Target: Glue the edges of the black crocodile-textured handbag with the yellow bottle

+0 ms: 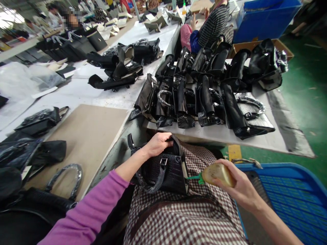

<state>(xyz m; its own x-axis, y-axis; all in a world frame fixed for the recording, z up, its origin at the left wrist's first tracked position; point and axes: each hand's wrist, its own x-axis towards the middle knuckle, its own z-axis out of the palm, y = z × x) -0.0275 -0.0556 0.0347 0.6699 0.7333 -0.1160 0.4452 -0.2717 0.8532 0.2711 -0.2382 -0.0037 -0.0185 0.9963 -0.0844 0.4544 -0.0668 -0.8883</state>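
Here, right hand (236, 183) clasps bottle (216, 174) crosswise, nozzle (200, 178) leftward; left hand (157, 144) pinches bag (175, 175).

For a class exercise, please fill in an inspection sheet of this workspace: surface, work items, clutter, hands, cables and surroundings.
Surface: white table with a brown board on it.
Job's things: black bag on the person's lap; bottle with green nozzle pointed at its side edge; contact unclear.
Clutter: rows of other bags to the right ahead, more at left.
Hands: left hand grips the bag's top; right hand holds the bottle.
Cables: nothing seen.
Surroundings: blue basket, green floor, blue bin, co-worker in stripes.
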